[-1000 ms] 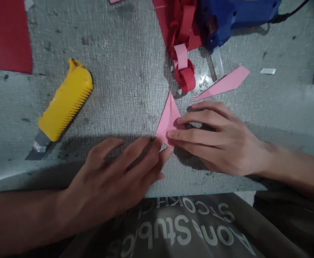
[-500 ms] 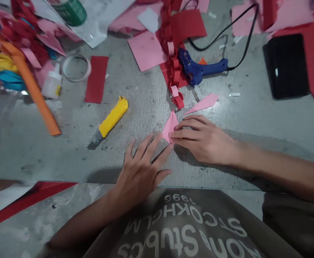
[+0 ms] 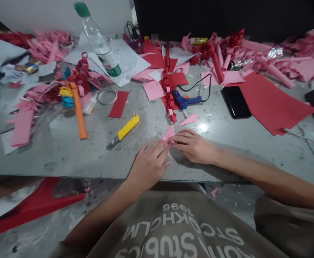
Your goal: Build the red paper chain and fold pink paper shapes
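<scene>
A small folded pink paper [image 3: 168,133] lies on the table in front of me, its pointed end facing away. My right hand [image 3: 194,146] has its fingers closed on the paper's lower right part, covering that edge. From the other side, my left hand [image 3: 150,163] rests palm down with fingers apart, its fingertips touching the paper's lower left edge. Just beyond is a second narrow pink paper piece [image 3: 189,119]. A red and pink paper chain [image 3: 170,104] ends close above the folded paper. To the left lies a yellow utility knife [image 3: 128,128] with its blade out.
A blue glue gun [image 3: 186,100] with a black cord lies behind my right hand. Farther right are a black phone [image 3: 236,102] and a red sheet [image 3: 277,104]. A plastic bottle [image 3: 100,46], tape roll [image 3: 107,97], orange paper strip [image 3: 78,114] and paper scraps spread behind.
The view has tilted up, bringing the table's far side into sight. My left fingers have drawn closer together against the folded paper; my right hand stays on it.
</scene>
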`<action>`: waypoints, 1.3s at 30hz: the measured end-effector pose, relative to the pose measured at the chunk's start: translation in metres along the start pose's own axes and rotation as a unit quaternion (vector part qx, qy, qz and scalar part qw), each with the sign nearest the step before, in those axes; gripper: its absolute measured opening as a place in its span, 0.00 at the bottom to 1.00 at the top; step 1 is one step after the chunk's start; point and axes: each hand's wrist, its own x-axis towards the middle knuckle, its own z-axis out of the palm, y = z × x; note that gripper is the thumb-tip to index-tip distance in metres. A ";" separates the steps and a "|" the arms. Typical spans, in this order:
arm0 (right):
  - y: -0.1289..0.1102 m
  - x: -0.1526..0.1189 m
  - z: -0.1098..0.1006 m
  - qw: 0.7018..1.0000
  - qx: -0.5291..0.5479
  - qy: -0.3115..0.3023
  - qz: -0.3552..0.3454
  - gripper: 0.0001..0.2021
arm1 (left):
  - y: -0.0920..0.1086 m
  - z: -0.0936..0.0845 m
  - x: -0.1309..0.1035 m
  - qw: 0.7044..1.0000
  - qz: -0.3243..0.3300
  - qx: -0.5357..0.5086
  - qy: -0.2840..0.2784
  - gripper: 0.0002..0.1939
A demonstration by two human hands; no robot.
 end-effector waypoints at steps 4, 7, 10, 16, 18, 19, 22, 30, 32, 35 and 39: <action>-0.003 -0.008 -0.006 0.999 0.031 0.025 0.022 0.21 | -0.013 0.003 -0.008 0.996 0.062 -0.042 0.048 0.13; -0.006 -0.009 -0.006 0.999 0.043 0.005 0.019 0.19 | -0.026 0.001 -0.014 0.990 0.102 -0.075 0.069 0.08; -0.010 -0.008 -0.002 0.999 0.024 -0.022 0.003 0.18 | -0.027 -0.002 -0.019 0.990 0.101 -0.068 0.072 0.09; -0.020 -0.012 -0.001 0.999 0.006 -0.033 0.009 0.22 | -0.007 -0.004 -0.024 0.996 0.061 0.001 0.060 0.17; -0.022 -0.015 -0.002 0.999 0.010 -0.047 0.017 0.23 | -0.006 -0.003 -0.025 0.996 0.056 -0.002 0.064 0.15; -0.022 -0.017 -0.003 0.998 0.011 -0.057 0.021 0.24 | -0.006 -0.003 -0.025 0.996 0.054 -0.006 0.068 0.13; -0.023 -0.024 -0.006 0.995 0.007 -0.091 0.032 0.26 | -0.006 -0.004 -0.024 0.996 0.044 -0.017 0.073 0.11; -0.044 -0.036 -0.011 0.993 0.041 -0.055 0.095 0.23 | -0.003 -0.008 -0.007 0.995 0.069 -0.006 0.066 0.12; -0.048 -0.034 -0.011 0.994 0.051 -0.017 0.098 0.19 | -0.007 -0.007 -0.005 0.991 0.118 0.007 0.062 0.10; -0.049 -0.029 -0.011 0.995 0.041 0.011 0.093 0.12 | -0.016 -0.008 -0.002 0.981 0.182 0.047 0.048 0.07; -0.049 -0.023 -0.010 0.996 0.009 0.023 0.084 0.08 | -0.021 -0.011 0.003 0.965 0.241 0.092 0.054 0.07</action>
